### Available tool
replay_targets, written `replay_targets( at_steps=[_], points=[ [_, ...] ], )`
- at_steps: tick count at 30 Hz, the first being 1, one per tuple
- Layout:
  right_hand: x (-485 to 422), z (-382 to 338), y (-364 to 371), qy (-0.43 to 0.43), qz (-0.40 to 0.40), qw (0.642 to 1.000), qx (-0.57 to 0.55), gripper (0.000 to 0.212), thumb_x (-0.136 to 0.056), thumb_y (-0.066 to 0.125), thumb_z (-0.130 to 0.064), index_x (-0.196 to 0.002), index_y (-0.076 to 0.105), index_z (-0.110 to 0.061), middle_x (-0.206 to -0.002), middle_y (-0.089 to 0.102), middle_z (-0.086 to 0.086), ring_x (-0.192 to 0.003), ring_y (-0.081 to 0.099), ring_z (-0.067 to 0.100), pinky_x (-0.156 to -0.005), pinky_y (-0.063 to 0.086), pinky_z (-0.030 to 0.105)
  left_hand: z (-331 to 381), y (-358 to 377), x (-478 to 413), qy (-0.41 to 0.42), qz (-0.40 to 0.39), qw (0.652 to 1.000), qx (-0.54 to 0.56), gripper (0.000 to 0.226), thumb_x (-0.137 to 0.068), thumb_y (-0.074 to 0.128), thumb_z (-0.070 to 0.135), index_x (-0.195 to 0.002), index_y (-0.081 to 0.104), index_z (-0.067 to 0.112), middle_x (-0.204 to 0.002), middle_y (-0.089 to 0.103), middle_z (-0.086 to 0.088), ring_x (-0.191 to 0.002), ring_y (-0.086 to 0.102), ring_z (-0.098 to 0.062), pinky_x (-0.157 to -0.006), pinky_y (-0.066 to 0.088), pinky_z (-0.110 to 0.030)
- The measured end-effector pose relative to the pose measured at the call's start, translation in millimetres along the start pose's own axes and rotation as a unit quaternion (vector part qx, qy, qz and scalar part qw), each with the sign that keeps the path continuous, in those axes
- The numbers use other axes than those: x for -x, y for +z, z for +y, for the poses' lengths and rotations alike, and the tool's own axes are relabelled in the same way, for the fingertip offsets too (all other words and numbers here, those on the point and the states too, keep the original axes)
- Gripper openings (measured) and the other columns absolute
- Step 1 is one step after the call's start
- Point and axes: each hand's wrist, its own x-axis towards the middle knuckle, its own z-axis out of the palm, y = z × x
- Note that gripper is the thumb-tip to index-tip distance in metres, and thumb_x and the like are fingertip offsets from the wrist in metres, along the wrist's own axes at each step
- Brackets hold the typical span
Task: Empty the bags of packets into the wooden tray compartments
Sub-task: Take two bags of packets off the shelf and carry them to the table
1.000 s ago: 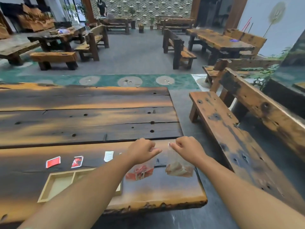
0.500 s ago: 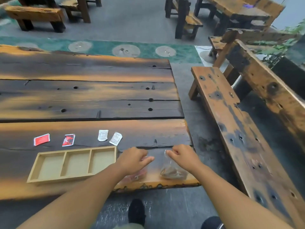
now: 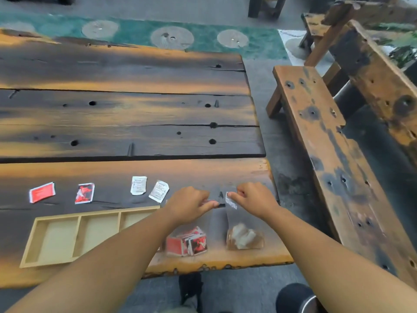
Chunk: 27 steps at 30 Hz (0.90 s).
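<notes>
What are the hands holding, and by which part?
The left hand pinches the red-packet bag by its top edge; the right hand, the white-packet bag likewise.

2 bags point(image 3: 187, 241) point(image 3: 244, 238), 1 3-compt tray point(image 3: 97, 213), 2 red pkts point(image 3: 42, 192) point(image 3: 84, 193), 2 white pkts point(image 3: 138, 185) point(image 3: 158, 191)

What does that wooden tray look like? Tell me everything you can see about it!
The pale wooden tray is shallow and rectangular, with a raised rim and two thin dividers making three compartments, all bare where visible. It lies flat on the dark plank table near its front edge. The left forearm crosses above its right end, hiding it; touching or not, I cannot tell. Beyond it lie loose red packets and white packets, not touching it.
</notes>
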Motion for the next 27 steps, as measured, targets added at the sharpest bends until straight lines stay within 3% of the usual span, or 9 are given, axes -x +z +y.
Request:
replay_targets(
  at_steps=[6, 9, 13, 17, 23, 27],
  points=[
    [-46.3, 9.1, 11.0, 0.008, -0.031, 0.999, 0.022, 0.050, -0.094, 0.057, -0.048, -0.057, 0.038, -0.019, -0.057, 0.046, -0.002, -0.061, 0.046, 0.022, -0.048, 0.026, 0.033, -36.4, 19.2, -32.8, -0.028, -0.023, 0.999, 0.023, 0.047, -0.094, 0.051, 0.060, -0.071, 0.038, 0.020, -0.082, 0.068, -0.011, -0.083, 0.063, -0.034, -0.060, 0.036, -0.037],
    [-64.8, 18.7, 20.6, 0.022, -0.048, 0.998, 0.020, 0.048, -0.094, 0.056, -0.048, -0.059, 0.043, -0.017, -0.060, 0.051, 0.001, -0.063, 0.050, 0.024, -0.054, 0.034, 0.034, -51.9, 27.3, -47.8, -0.030, -0.026, 0.999, 0.018, 0.044, -0.094, 0.051, 0.059, -0.074, 0.038, 0.021, -0.089, 0.069, -0.010, -0.085, 0.063, -0.033, -0.060, 0.032, -0.035],
    [-77.1, 27.3, 28.4, 0.034, -0.053, 0.998, 0.018, 0.046, -0.094, 0.056, -0.048, -0.061, 0.048, -0.016, -0.062, 0.055, 0.001, -0.065, 0.055, 0.025, -0.058, 0.041, 0.034, -63.1, 31.8, -63.1, -0.033, -0.045, 0.998, 0.025, 0.043, -0.094, 0.051, 0.060, -0.076, 0.042, 0.022, -0.088, 0.068, -0.007, -0.083, 0.063, -0.029, -0.062, 0.038, -0.034],
    [-89.3, 31.7, 34.0, 0.042, -0.060, 0.997, 0.018, 0.047, -0.094, 0.056, -0.050, -0.060, 0.044, -0.020, -0.061, 0.051, -0.002, -0.064, 0.054, 0.025, -0.057, 0.038, 0.033, -64.1, 33.9, -74.5, -0.048, -0.051, 0.997, 0.018, 0.044, -0.094, 0.052, 0.058, -0.076, 0.042, 0.019, -0.087, 0.067, -0.007, -0.083, 0.061, -0.027, -0.062, 0.032, -0.032],
    [-102.5, 33.0, 36.4, 0.055, -0.065, 0.996, 0.030, 0.047, -0.093, 0.056, -0.052, -0.059, 0.043, -0.023, -0.064, 0.053, -0.003, -0.068, 0.056, 0.026, -0.060, 0.043, 0.034, -68.2, 41.2, -84.5, -0.047, -0.051, 0.998, 0.000, 0.043, -0.096, 0.049, 0.057, -0.079, 0.046, 0.018, -0.086, 0.068, -0.010, -0.082, 0.062, -0.031, -0.062, 0.036, -0.033],
    [-102.7, 34.3, 36.7, 0.060, -0.054, 0.996, 0.022, 0.046, -0.092, 0.058, -0.051, -0.060, 0.043, -0.022, -0.062, 0.052, -0.004, -0.064, 0.054, 0.024, -0.054, 0.036, 0.032, -66.0, 45.5, -88.8, -0.057, -0.028, 0.998, -0.013, 0.042, -0.096, 0.048, 0.058, -0.080, 0.045, 0.020, -0.088, 0.069, -0.009, -0.083, 0.064, -0.030, -0.061, 0.033, -0.032]
  ],
)
